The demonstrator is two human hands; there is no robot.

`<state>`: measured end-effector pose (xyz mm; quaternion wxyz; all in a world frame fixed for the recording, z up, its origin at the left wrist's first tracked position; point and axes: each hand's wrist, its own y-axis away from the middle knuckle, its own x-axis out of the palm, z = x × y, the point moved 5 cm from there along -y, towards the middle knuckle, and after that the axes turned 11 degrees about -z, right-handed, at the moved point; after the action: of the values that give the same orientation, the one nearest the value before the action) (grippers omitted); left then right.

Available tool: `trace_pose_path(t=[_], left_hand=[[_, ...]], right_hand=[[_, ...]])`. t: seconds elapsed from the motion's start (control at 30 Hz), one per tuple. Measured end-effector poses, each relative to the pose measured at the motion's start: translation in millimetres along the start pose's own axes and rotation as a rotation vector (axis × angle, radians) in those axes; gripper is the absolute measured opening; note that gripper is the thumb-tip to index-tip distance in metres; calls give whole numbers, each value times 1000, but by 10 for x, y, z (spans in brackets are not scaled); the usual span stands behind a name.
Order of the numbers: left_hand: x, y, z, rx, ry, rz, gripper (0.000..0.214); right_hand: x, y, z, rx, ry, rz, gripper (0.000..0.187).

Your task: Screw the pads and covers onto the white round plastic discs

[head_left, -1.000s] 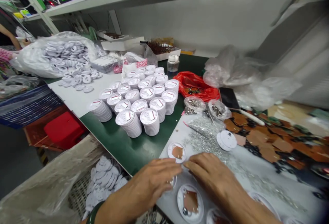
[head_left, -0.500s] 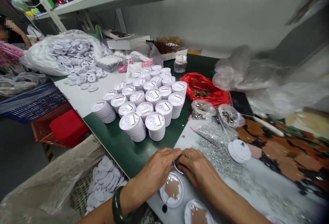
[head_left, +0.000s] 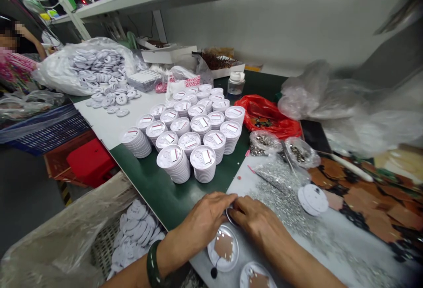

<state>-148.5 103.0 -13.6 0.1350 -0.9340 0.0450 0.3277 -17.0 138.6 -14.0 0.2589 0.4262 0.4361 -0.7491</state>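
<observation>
My left hand (head_left: 206, 217) and my right hand (head_left: 257, 217) meet at the front of the table, fingers curled together over a white round plastic case (head_left: 229, 218). Only a piece of its rim shows; my fingers hide the rest. Just below lies an open white case (head_left: 235, 252) with a brown circuit board (head_left: 224, 246) inside and a small black round part (head_left: 214, 273) on a wire. Another such case (head_left: 243, 275) with a brown board sits nearer me, cut off by the bottom edge.
Stacks of white round cases (head_left: 202, 158) stand on the green mat. To the right are scattered small metal pieces (head_left: 280, 195), a screwdriver (head_left: 353, 167), brown boards (head_left: 366, 204) and a red bag (head_left: 264, 114). A basket of white discs (head_left: 132, 235) stands at lower left. A person sits far left.
The whole view has shifted slightly, so things appear a little further right. Both hands stay together over the same white case, with barely any change in their fingers.
</observation>
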Motion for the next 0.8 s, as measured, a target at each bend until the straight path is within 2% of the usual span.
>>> trace_pose_path(t=[0.2, 0.3, 0.43, 0.53, 0.63, 0.7, 0.8], left_hand=[[-17, 19, 21, 21, -20, 7, 63], [-31, 37, 16, 26, -40, 5, 65], [-46, 31, -39, 52, -40, -10, 55], [-27, 37, -32, 63, -67, -1, 57], [-59, 83, -8, 58, -78, -2, 68], [-125, 162, -17, 42, -62, 27, 79], [-253, 385, -71, 26, -65, 88, 93]], right_hand=[[-107, -75, -24, -68, -24, 40, 20], [-41, 19, 12, -105, 22, 28, 16], [75, 167, 186, -147, 155, -3, 30], [90, 193, 274, -182, 211, -17, 31], [11, 164, 196, -180, 209, -15, 27], [-106, 156, 116, -149, 170, -50, 32], [-299, 176, 157, -110, -3, -126, 37]])
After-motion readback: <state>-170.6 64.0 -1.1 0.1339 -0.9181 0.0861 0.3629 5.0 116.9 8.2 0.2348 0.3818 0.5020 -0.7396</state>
